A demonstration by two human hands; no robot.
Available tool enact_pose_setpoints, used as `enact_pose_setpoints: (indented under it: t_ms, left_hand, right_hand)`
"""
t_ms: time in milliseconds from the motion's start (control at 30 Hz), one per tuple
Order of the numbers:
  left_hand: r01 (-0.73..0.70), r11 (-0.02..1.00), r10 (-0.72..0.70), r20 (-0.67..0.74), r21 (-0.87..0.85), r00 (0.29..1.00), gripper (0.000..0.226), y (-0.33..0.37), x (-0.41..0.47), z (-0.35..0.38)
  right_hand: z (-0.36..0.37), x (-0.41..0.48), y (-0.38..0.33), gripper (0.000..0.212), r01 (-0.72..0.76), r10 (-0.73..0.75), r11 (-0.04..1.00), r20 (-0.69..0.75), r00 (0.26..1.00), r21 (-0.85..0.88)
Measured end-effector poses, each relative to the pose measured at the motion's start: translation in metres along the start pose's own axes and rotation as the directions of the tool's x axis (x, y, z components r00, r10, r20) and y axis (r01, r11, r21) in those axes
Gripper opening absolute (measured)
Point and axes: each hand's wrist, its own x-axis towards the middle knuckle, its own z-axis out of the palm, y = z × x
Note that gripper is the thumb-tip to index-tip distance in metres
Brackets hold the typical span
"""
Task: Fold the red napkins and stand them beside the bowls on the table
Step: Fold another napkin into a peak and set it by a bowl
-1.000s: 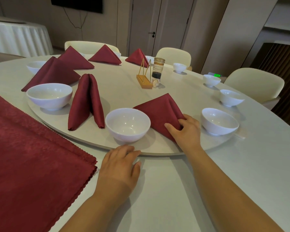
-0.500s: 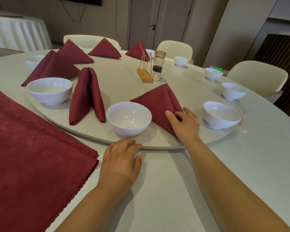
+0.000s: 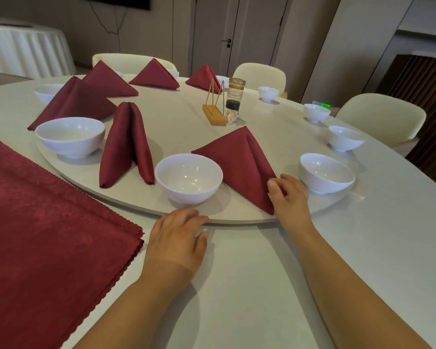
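Against right fingers, folded napkin

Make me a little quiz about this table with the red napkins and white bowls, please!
1. True or false: the right hand touches the folded napkin next to the nearest bowl.
2. Where does the left hand rest? A) inside a bowl, B) at the edge of the turntable, C) on a chair.
3. Fill in: the flat napkins lie on the person's ____ side.

Key: 1 true; 2 B; 3 left.
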Motion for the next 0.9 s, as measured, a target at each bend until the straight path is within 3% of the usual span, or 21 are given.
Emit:
enact_pose_setpoints:
  t_ms: [167,300,633,900]
  left_hand:
    - [-0.004,0.999,0.004,0.008,0.032,1.000,0.039,0.000,0.000,0.000]
    - [-0.021,0.999,0.021,0.002,0.043,1.000,0.040,0.000,0.000,0.000]
    - [-0.029,0.999,0.030,-0.010,0.045,1.000,0.039,-0.002,0.001,0.000]
    - [-0.027,0.998,0.027,-0.004,0.055,1.000,0.027,-0.003,0.001,0.001]
  right_hand:
    - [-0.001,-0.015,0.006,0.032,0.046,-0.050,0.973,-0.008,0.999,-0.225]
    - [0.003,-0.015,0.005,0.027,0.053,-0.068,0.941,-0.034,0.997,-0.334]
    - [0.005,-0.022,0.000,0.030,0.058,-0.058,0.925,0.012,0.998,-0.374]
    - [0.003,-0.022,0.006,0.029,0.080,-0.106,0.965,-0.091,0.990,-0.249]
